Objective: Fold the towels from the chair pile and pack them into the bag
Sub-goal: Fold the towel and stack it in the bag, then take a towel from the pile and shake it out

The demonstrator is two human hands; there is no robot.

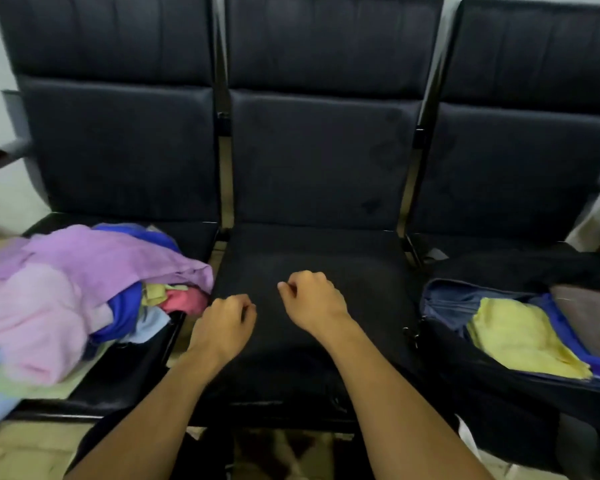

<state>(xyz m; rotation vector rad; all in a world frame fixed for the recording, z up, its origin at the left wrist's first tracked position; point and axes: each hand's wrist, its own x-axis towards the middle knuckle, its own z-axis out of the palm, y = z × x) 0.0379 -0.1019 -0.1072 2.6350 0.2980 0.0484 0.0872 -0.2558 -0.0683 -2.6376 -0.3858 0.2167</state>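
Note:
A loose pile of towels [84, 289] in purple, pink, blue, yellow and red lies on the left chair seat. On the right seat stands a dark bag [499, 386], open at the top, holding a folded yellow towel [520, 337] and a blue one [575, 344] beside it. Both my hands hover over the bare middle seat [312, 244]. My left hand [222, 323] has its fingers curled and holds nothing, a little right of the pile. My right hand [312, 299] is also curled and holds nothing.
Three black padded chairs stand joined in a row against a pale wall. A grey-brown cloth [589, 313] lies at the bag's far right. Metal armrests [14, 147] stick out at both ends. Tiled floor shows below the seats.

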